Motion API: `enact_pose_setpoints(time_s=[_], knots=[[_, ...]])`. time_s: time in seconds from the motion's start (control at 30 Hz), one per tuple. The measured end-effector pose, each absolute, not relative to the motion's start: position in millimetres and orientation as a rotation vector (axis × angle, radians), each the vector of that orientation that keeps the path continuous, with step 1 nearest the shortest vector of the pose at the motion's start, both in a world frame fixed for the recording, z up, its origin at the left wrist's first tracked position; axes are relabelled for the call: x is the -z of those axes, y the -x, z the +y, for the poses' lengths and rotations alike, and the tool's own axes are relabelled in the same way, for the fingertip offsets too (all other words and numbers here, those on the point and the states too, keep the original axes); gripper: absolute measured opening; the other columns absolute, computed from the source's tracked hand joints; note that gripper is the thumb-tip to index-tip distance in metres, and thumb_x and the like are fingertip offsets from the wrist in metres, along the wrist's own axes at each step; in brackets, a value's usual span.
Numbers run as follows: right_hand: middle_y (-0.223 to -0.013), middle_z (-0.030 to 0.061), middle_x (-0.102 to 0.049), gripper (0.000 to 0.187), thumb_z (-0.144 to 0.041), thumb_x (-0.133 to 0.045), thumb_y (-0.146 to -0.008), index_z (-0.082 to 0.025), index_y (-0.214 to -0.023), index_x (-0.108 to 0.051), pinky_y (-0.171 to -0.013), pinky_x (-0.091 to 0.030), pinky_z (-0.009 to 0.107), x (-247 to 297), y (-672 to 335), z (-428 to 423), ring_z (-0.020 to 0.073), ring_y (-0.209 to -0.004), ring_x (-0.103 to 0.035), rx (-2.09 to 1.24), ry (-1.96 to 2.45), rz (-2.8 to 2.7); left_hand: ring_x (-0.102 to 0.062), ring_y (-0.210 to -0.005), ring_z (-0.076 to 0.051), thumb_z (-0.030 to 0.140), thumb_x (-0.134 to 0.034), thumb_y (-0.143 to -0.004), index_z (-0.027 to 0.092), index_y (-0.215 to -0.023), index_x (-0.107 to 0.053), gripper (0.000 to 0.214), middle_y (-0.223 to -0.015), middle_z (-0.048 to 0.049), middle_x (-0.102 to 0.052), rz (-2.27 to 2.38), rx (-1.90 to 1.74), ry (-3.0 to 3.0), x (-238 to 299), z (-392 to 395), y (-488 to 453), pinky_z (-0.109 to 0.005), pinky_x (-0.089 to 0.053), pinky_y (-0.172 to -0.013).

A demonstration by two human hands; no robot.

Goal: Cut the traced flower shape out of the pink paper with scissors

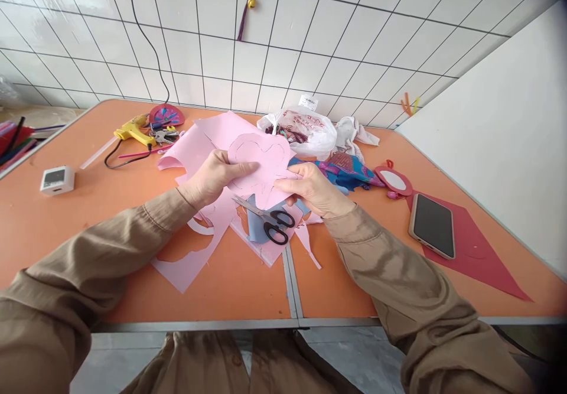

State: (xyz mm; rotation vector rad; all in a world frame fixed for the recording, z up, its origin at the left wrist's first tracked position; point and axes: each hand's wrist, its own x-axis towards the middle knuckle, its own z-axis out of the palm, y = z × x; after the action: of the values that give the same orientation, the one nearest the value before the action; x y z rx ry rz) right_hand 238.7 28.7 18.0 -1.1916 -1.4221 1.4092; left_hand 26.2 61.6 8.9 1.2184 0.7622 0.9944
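Both of my hands hold up a pink paper cut-out (261, 160) with rounded lobes and a pencilled outline, above the orange table (110, 205). My left hand (212, 176) pinches its left edge, thumb on top. My right hand (312, 190) grips its lower right edge, fingers closed. Below the cut-out lie black-handled scissors (268, 220) on a blue-grey sheet, among pink paper offcuts (190, 255). A larger pink sheet (208, 137) lies behind my hands.
A yellow glue gun (133, 132) with a black cord, keys and a round red craft piece lie at the back left, a small white device (56, 179) at the left. A plastic bag (305, 131), colourful fabric, a small pink mirror (393, 181) and a phone (433, 225) on red paper are at the right.
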Motion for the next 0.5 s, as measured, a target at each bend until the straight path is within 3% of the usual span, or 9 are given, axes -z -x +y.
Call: enact_pose_setpoints(time_s=[0.27,0.5], knots=[[-0.059,-0.0018,-0.061,0.033,-0.037,-0.089,-0.052,-0.016,-0.064,-0.067,-0.042,-0.039,0.022,-14,-232,30,0.0085,-0.048,-0.050,-1.436,1.138,-1.087,-0.075,-0.092,-0.029,0.035,-0.088,-0.071,0.016,-0.091,-0.081,0.029,-0.090,-0.0080,-0.080,0.696,-1.106,-1.196,-5,62,-28,-0.040,-0.062,-0.082],[-0.067,0.0012,-0.066,0.032,-0.041,-0.085,-0.061,-0.017,-0.075,-0.069,-0.046,-0.036,0.024,-10,-222,22,0.0121,-0.057,-0.055,-1.522,1.010,-1.070,-0.074,-0.086,-0.027,0.036,-0.087,-0.072,0.016,-0.082,-0.079,0.023,-0.084,-0.0067,-0.079,0.760,-1.239,-1.200,-3,59,-31,-0.038,-0.060,-0.081]])
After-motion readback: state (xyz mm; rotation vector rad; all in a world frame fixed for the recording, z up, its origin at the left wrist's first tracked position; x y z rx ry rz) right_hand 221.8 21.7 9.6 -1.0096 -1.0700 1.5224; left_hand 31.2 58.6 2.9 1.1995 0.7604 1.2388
